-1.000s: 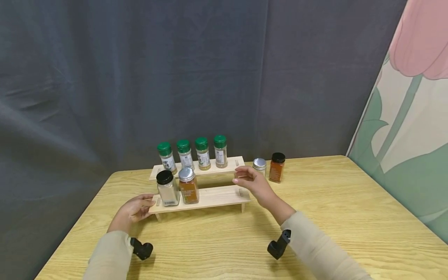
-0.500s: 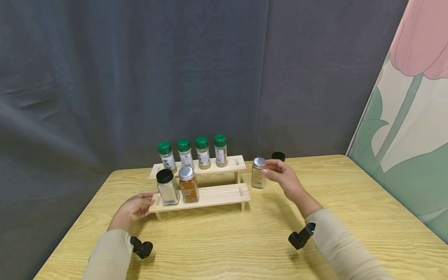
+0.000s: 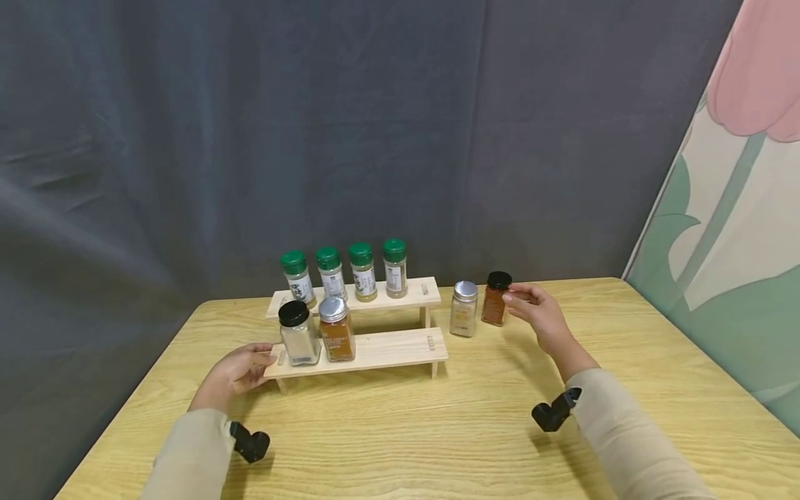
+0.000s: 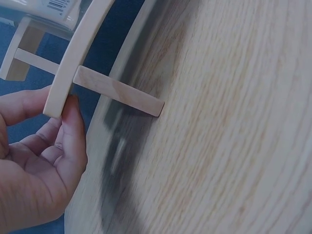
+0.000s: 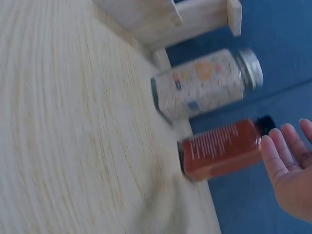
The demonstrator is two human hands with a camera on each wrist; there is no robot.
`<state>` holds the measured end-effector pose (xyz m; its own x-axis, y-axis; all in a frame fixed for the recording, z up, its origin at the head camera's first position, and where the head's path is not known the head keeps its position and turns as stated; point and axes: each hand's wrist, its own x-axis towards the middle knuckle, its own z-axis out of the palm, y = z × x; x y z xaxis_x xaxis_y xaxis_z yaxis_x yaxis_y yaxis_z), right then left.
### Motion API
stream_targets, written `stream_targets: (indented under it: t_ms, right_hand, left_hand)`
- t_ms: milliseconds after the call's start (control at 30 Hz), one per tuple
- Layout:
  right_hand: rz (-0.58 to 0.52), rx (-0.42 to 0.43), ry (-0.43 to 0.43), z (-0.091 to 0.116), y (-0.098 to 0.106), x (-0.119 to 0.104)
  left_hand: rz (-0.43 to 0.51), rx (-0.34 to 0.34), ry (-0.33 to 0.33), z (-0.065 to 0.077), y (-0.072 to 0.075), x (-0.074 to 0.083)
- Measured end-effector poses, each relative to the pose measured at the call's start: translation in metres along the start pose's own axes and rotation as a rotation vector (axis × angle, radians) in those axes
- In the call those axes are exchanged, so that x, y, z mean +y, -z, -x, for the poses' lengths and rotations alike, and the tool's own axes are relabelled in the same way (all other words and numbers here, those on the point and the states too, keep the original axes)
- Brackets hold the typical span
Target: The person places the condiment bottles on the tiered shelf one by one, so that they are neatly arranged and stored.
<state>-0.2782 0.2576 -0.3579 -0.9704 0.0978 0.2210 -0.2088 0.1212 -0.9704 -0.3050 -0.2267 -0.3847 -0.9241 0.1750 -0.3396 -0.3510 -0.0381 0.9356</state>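
My left hand (image 3: 242, 368) pinches the left end of a two-tier wooden spice rack (image 3: 394, 347) between thumb and fingers; the left wrist view shows the grip at the board's (image 4: 73, 68) corner. Standing on the lower tier are a black-lidded jar of pale powder (image 3: 301, 342) and a silver-lidded jar of orange-brown spice (image 3: 337, 339). Over to the right, my right hand (image 3: 539, 316) is beside a black-lidded jar of red spice (image 3: 494, 307), its loosely bent fingers (image 5: 278, 153) right at the lid. A silver-lidded jar of pale grains (image 3: 463, 316) stands just left of that jar.
Several green-capped spice bottles (image 3: 364, 278) line the upper tier. A dark curtain (image 3: 375, 139) hangs behind the wooden table (image 3: 400, 430), and a printed flower panel (image 3: 750, 243) is at the right. Both wrists carry black camera mounts (image 3: 250, 443).
My right hand has moved right, from the rack's right end past the silver-lidded jar to the red spice jar. My left hand stays on the rack.
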Motion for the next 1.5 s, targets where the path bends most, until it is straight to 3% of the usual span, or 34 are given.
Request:
stream_targets:
  t_ms: [233, 667, 933, 1500]
  right_hand:
    - [0.095, 0.049, -0.054, -0.009, 0.013, 0.004]
    - [0.144, 0.052, -0.148, -0.026, 0.015, 0.016]
    - [0.197, 0.033, -0.143, -0.035, 0.011, 0.02]
    - [0.147, 0.107, -0.144, -0.05, -0.003, 0.031]
  left_hand:
    - [0.013, -0.014, -0.006, -0.001, -0.001, 0.001]
    - [0.011, 0.005, -0.002, -0.003, -0.004, 0.0]
    - [0.025, 0.013, 0.006, -0.004, -0.001, 0.0]
    - [0.029, 0.008, 0.003, -0.004, 0.002, -0.001]
